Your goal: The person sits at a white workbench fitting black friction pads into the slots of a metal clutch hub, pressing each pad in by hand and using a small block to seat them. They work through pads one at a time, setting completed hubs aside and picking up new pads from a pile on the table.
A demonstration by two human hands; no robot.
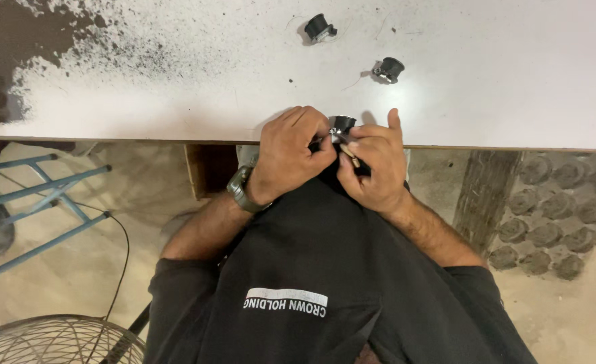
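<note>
Pinching together at the table edge [513, 145], the left hand [288, 158] and right hand [373, 168] clamped a small black component [342, 124] between their fingertips. Held beyond the edge, it risked dropping floorward if the grip slackened. A thin pin [350, 159] under the right thumb could also slip.

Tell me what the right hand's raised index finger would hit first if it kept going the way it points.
The right hand has its index finger pointing up across the white tabletop. Roughly in that line lies the small black round part with thin wires, slightly left; it would probably be met first.

table edge: both hands [331, 158] on part [342, 125] | two loose parts [387, 69] on table [513, 81], 12-1 o'clock | fan [55, 340] on floor, 8 o'clock
</note>
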